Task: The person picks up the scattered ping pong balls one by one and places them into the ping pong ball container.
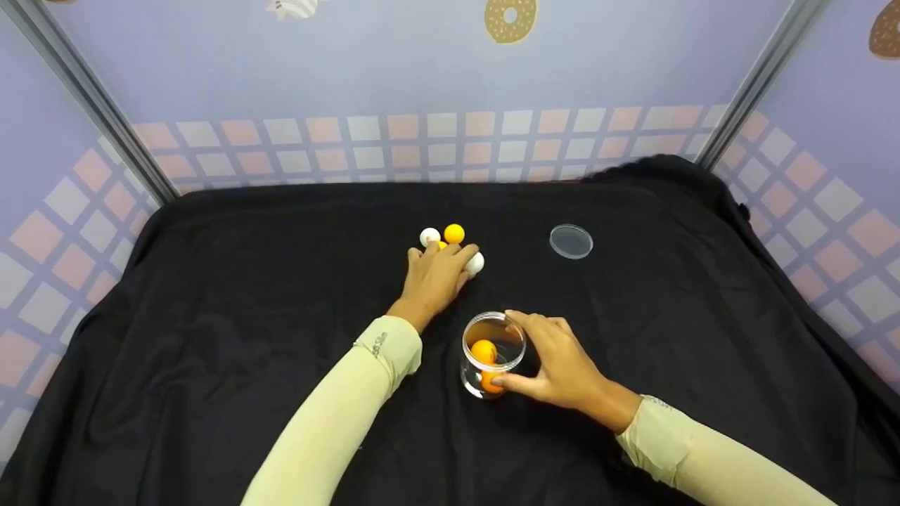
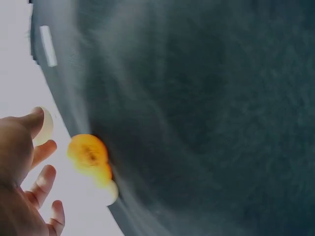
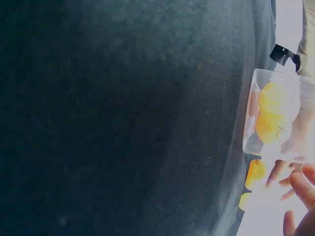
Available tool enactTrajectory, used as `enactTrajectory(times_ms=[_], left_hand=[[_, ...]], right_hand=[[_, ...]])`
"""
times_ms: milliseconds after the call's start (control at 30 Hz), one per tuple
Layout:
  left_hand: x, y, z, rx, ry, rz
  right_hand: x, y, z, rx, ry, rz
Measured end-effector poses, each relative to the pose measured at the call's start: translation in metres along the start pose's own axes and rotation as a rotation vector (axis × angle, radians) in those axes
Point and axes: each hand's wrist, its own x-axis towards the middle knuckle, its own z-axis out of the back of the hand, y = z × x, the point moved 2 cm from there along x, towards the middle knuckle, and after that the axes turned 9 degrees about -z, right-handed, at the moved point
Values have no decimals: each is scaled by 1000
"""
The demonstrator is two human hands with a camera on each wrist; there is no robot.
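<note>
Beyond the jar my right hand grips, my left hand pinches a white ball, other fingers parted: picking up, seemingly; next wants a secure lift.

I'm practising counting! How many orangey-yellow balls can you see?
4: an upper ball and a lower ball in the jar, a far ball beyond the left hand, and a near ball partly behind it. More could be hidden.

1. Orange on balls in the colourless, see-through jar.
2. White on two outer balls, yellow-orange on two neighbours.
3. Plain black across the cloth.
4. Pale yellow-green along the sleeves.
5. Lavender over the wall, patterned with pink-and-white checks and speckled tan doughnuts.
</note>
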Motion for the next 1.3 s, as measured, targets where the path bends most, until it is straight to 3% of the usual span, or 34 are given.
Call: enactTrajectory(times_ms=[200,467,700,967,1300], left_hand=[[-12,-11,25,-34,-59,-72],[-39,-28,55,-108,-123,-175],[-62,-49,77,-156,-201,-214],[-77,-74,83,-154,-233,-301],[-97,-80,80,-124,-230,-344]], right_hand=[[1,0,0,2,-5,7],[0,-1,-1,-9,1,-4],[1,-1,-1,-1,-7,16],[1,-1,0,2,-15,25],[2,-1,-1,23,-15,23]])
